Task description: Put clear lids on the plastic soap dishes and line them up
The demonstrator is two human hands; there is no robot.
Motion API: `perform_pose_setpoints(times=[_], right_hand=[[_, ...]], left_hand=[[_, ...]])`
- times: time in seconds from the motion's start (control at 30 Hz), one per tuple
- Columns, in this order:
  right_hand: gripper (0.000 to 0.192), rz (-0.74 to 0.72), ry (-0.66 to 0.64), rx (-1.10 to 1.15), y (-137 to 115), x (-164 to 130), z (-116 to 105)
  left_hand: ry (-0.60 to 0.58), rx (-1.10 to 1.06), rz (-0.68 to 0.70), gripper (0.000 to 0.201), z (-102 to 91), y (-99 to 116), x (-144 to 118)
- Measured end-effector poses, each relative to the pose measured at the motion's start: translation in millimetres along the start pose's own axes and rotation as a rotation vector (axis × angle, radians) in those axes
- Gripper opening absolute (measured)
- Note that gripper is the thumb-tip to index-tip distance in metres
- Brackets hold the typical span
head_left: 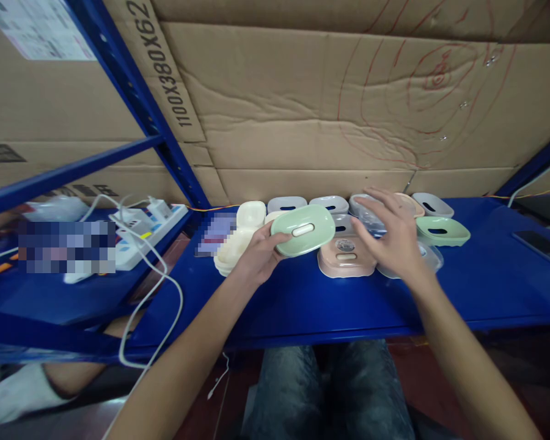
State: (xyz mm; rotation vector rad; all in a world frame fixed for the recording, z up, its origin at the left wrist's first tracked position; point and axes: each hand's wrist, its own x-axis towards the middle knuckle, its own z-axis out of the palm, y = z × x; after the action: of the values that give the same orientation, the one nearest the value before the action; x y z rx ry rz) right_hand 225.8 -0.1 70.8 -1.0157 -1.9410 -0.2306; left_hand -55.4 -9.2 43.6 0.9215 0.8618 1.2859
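Observation:
My left hand (pixel 263 252) grips a light green oval lid (pixel 306 229) with a white oblong piece in its middle, tilted above the blue shelf. Fingers spread, my right hand (pixel 389 229) hovers over a clear plastic piece (pixel 370 211); whether it touches is unclear. Just right of the green lid sits a pink lidded box (pixel 347 260) with a round label. Under my right wrist lies another clear plastic piece (pixel 433 260). Cream dishes (pixel 227 260) are stacked beside my left hand. A green slotted dish (pixel 444 231) rests to the right of my right hand.
Grey slotted dishes (pixel 288 203) line the back against the cardboard (pixel 302 122). A power strip (pixel 151 235) with white cables (pixel 176 305) lies on the left shelf. A dark flat phone-like object (pixel 541 244) is at the right. Blue posts (pixel 137 91) frame the shelf (pixel 275 311). Another person's leg shows lower left.

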Motion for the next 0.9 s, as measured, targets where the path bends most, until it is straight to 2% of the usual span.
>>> perform_pose_setpoints(times=[0.13,0.2,0.27,0.37,0.47,0.53,0.6,0.73,0.77,0.83,0.9], right_hand=[[0.067,0.019,-0.32,-0.197,55,26,-31],[0.078,0.021,-0.461,-0.288,84,35,-37],[0.079,0.036,-0.573,-0.309,108,40,-37],[0.073,0.05,-0.666,-0.275,132,38,-32],[0.07,0.049,-0.623,-0.288,140,32,-28],[0.073,0.045,-0.51,-0.309,137,30,-27],[0.077,0.013,-0.378,-0.3,122,30,-28],[0.081,-0.124,-0.221,-0.133,59,33,-28],[0.082,-0.172,-0.202,-0.069,40,33,-25],[0.081,-0.203,-0.277,0.021,5,31,-15],[0.083,-0.241,-0.318,0.077,-19,25,1]], left_hand=[[0.018,-0.024,-0.058,0.047,1.4,3,0],[0.037,-0.047,-0.099,0.041,1.9,5,0],[0.059,-0.074,-0.145,0.037,1.7,7,1],[0.074,-0.123,-0.215,0.036,0.9,9,1],[0.056,-0.152,-0.255,0.037,1.6,10,2],[0.023,-0.164,-0.255,0.038,3.1,11,1],[-0.019,-0.172,-0.239,0.038,4.5,11,1],[-0.089,-0.164,-0.224,0.042,4.4,11,0],[-0.11,-0.162,-0.229,0.044,3.6,11,0],[-0.155,-0.167,-0.24,0.051,1.9,10,0],[-0.184,-0.171,-0.242,0.054,0.4,9,0]])
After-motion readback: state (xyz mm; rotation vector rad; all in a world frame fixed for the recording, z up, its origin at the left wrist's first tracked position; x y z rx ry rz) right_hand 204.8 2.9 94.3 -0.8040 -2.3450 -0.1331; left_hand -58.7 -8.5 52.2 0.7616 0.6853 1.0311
